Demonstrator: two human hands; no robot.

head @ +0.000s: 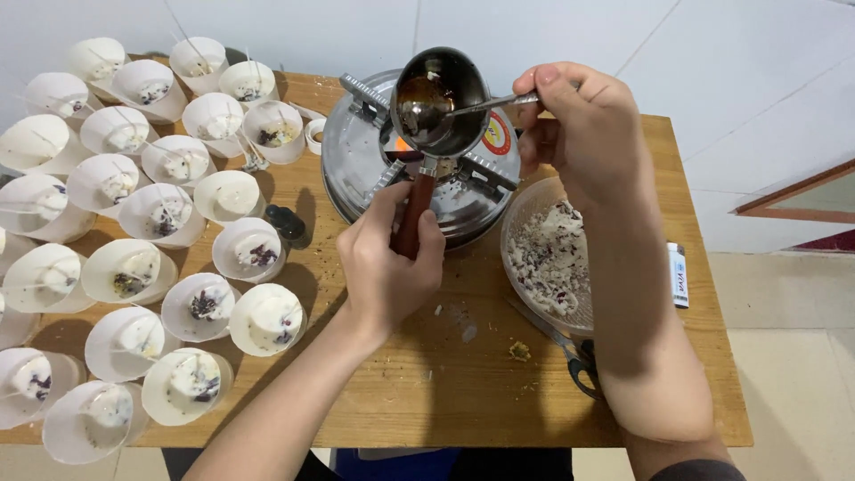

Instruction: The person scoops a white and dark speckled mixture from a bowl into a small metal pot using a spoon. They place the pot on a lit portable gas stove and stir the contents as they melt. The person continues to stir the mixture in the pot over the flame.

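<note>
My left hand (389,258) grips the red-brown handle of a small steel pot (439,96), holding it over a round silver burner (356,165) where a small flame glows under the pot. My right hand (583,125) pinches the handle of a metal spoon (485,104) whose bowl dips into the dark melted liquid inside the pot. Below my right forearm sits a clear bowl (515,233) of white flakes mixed with dark purple bits.
Several white cups (264,321) with white fill, purple flecks and thin wicks crowd the left half of the wooden table (445,392). Scissors (574,361) lie by the bowl, a small white tube (678,274) near the right edge, a small dark object (283,221) beside the burner.
</note>
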